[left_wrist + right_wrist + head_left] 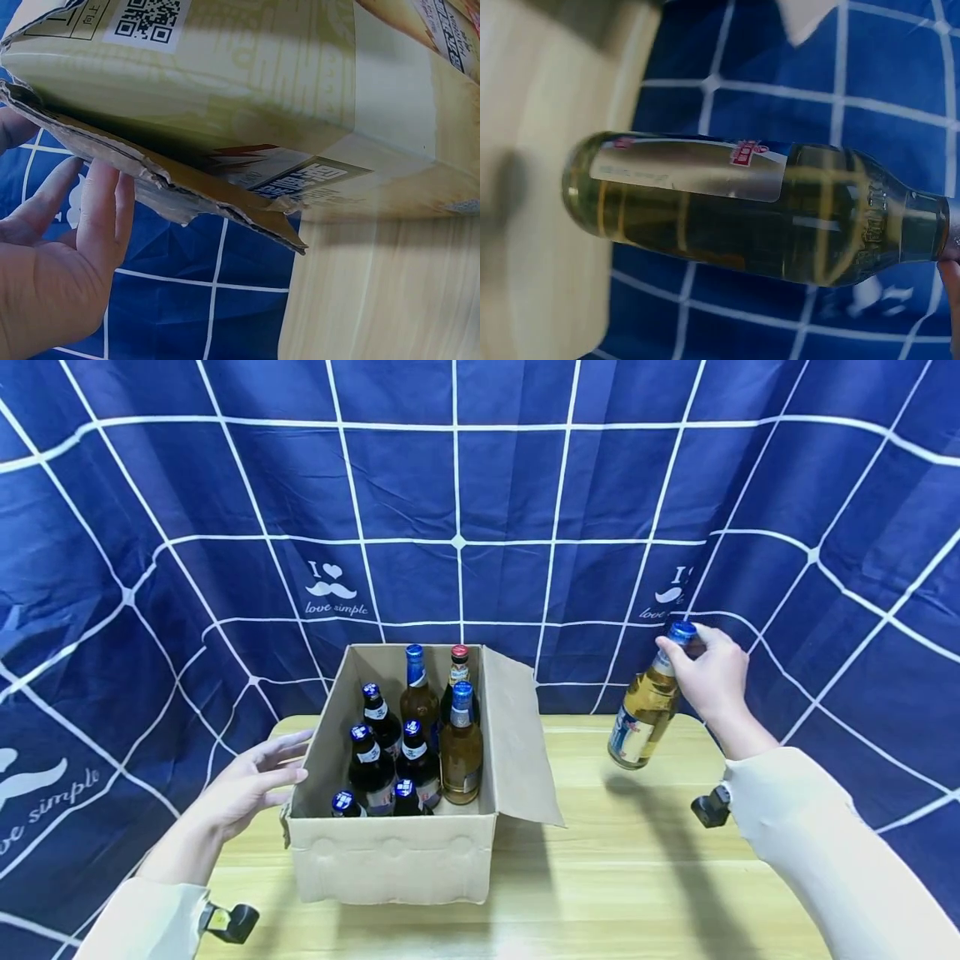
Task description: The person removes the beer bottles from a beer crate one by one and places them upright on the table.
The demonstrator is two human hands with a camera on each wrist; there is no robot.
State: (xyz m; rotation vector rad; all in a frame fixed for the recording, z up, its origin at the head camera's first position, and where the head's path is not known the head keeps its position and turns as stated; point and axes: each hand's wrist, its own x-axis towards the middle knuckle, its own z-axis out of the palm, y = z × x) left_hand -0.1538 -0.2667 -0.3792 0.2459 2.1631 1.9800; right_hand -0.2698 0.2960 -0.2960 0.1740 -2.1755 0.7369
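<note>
My right hand (708, 672) grips a clear beer bottle (643, 718) by its neck, just under the blue cap. The bottle hangs tilted above the table, with its shadow below; in the right wrist view its pale golden contents and silver label (690, 169) show. At the left side of a cardboard box (390, 860), my left hand (243, 781) has its fingers extended against the wall's outside. The left wrist view has those fingers (97, 202) at a torn flap (172, 184). Inside the box stand several dark bottles (371, 768) with blue caps, a golden bottle (460, 756) and a red-capped bottle (459, 668).
The box's right flap (521, 735) is folded outward over the light wooden table (600, 860). A blue curtain (510, 493) with white grid lines surrounds the table at the back and sides. A small black device (710, 807) is strapped at the right wrist, another (231, 924) at the left.
</note>
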